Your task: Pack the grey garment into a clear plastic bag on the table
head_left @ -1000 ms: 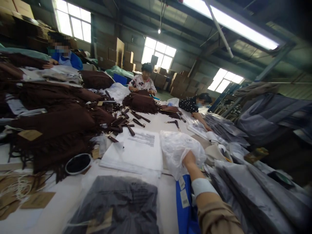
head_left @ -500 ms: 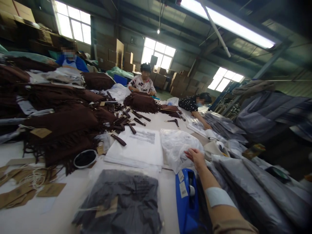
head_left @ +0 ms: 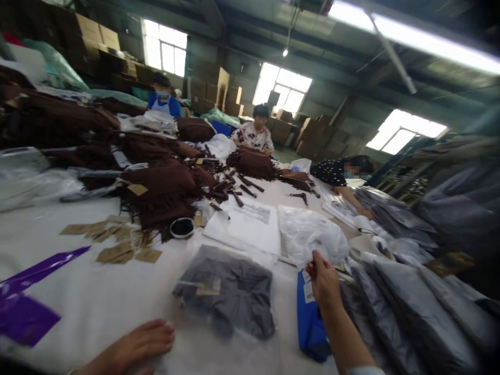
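Note:
My right hand [head_left: 325,281] is raised over the blue tape dispenser [head_left: 310,317], its fingers pinched at the edge of a crumpled clear plastic bag [head_left: 312,235]. Whether it grips the bag I cannot tell for sure, but thumb and fingers close on its lower edge. My left hand [head_left: 135,344] lies flat on the white table [head_left: 97,297] at the bottom edge, fingers together, holding nothing. Between the hands lies a dark grey garment in a clear bag [head_left: 230,291] with a brown tag on it.
A white stack of flat bags [head_left: 250,226] lies beyond the garment. Brown fringed items [head_left: 156,182] pile up at left, with brown paper tags [head_left: 117,245] and a purple strip [head_left: 27,297]. Packed grey garments [head_left: 406,312] are stacked at right. Three people work at the far end.
The view has swung left and down. My left hand has come into view on the table. My right hand has pulled back from the top of the plastic bag to its near edge.

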`<state>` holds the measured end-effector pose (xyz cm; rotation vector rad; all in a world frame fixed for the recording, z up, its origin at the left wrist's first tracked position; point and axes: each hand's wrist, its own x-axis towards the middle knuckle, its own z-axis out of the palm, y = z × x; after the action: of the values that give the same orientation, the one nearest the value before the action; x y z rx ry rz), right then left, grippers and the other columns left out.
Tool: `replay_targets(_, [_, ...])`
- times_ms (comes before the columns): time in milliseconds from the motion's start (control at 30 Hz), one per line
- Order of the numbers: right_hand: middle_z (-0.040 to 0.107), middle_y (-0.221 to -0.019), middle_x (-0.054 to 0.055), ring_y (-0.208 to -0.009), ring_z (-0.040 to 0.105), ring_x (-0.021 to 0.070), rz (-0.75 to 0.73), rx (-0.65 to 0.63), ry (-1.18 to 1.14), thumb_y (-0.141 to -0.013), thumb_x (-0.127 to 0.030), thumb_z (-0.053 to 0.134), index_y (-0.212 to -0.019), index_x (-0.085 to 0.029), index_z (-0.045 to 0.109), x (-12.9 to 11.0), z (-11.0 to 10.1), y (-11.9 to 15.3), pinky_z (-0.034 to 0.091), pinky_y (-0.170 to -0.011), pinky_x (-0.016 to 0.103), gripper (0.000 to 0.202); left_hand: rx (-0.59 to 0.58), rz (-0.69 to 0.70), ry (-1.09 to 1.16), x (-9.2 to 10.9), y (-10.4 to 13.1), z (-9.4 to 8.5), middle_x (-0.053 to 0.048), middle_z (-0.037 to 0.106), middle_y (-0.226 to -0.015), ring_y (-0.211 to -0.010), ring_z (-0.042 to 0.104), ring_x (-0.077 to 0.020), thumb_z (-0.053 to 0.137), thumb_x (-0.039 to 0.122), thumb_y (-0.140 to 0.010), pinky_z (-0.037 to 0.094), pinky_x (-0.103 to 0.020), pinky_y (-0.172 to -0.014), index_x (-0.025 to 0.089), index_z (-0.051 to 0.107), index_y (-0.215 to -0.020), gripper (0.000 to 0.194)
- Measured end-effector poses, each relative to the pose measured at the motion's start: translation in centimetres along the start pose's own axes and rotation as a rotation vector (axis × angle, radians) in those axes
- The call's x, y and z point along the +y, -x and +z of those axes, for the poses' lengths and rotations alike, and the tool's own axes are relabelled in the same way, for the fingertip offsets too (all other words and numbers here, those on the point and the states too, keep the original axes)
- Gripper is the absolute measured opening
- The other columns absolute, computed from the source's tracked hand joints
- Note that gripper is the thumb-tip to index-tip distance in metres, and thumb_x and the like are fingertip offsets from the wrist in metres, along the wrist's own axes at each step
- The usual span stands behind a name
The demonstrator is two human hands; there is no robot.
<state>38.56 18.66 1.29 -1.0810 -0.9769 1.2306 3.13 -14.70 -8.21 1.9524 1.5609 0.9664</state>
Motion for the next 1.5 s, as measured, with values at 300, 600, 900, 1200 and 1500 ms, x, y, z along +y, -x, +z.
replay_targets(300, [0.05, -0.052, -0.003, -0.048, 0.044, 0.0104, 0.265, -0.598, 0.222, -0.079, -0.053, 0.064, -0.088, -0.015, 0.066, 2.9, 6.7, 17.2, 0.037, -0.046, 0.021, 0.04, 0.022, -0.326, 0.789, 9.0, -7.9, 1.2, -0.009, 0.065, -0.113, -0.107, 0.058, -0.0229, 0.059, 0.052, -0.083, 0.043, -0.034, -0.095, 0.018, 0.058, -0.121, 0.051])
replay_targets(600, [0.067, -0.093, 0.002, -0.074, 0.059, 0.0146, 0.375, -0.578, 0.082, -0.062, -0.039, 0.082, -0.099, -0.022, 0.067, 4.5, 7.5, 20.1, 0.051, -0.066, 0.022, 0.043, 0.283, -0.401, 1.022, 9.3, -7.3, 2.8, -0.001, 0.058, -0.066, -0.059, 0.053, -0.0107, 0.07, 0.057, -0.07, 0.043, -0.023, -0.06, 0.01, 0.06, -0.077, 0.048])
replay_targets(900, [0.066, -0.089, 0.001, -0.071, 0.055, 0.0125, 0.367, -0.593, 0.026, -0.06, -0.037, 0.083, -0.094, -0.022, 0.07, 4.8, 7.2, 19.3, 0.049, -0.062, 0.019, 0.039, 0.481, -0.402, 0.854, 8.3, -8.0, 1.9, -0.003, 0.059, -0.069, -0.062, 0.055, -0.0132, 0.056, 0.059, -0.081, 0.046, -0.026, -0.063, 0.009, 0.064, -0.083, 0.051])
replay_targets(1200, [0.06, -0.076, -0.003, -0.063, 0.048, 0.0115, 0.435, -0.575, 0.019, -0.066, -0.04, 0.078, -0.075, -0.022, 0.062, 4.4, 7.6, 17.9, 0.04, -0.051, 0.019, 0.025, 0.232, -0.375, 0.866, 8.0, -9.5, 1.5, -0.003, 0.062, -0.088, -0.079, 0.054, -0.0154, 0.065, 0.054, -0.077, 0.043, -0.024, -0.07, 0.013, 0.061, -0.099, 0.047])
replay_targets(1500, [0.051, -0.061, -0.007, -0.049, 0.04, 0.0075, 0.465, -0.386, -0.071, -0.064, -0.04, 0.08, -0.075, -0.022, 0.057, 5.3, 7.7, 17.2, 0.034, -0.041, 0.017, 0.032, 0.489, -0.449, 0.708, 7.0, -11.1, 1.7, -0.003, 0.061, -0.072, -0.066, 0.052, -0.0143, 0.052, 0.055, -0.085, 0.04, -0.024, -0.061, 0.012, 0.068, -0.089, 0.047])
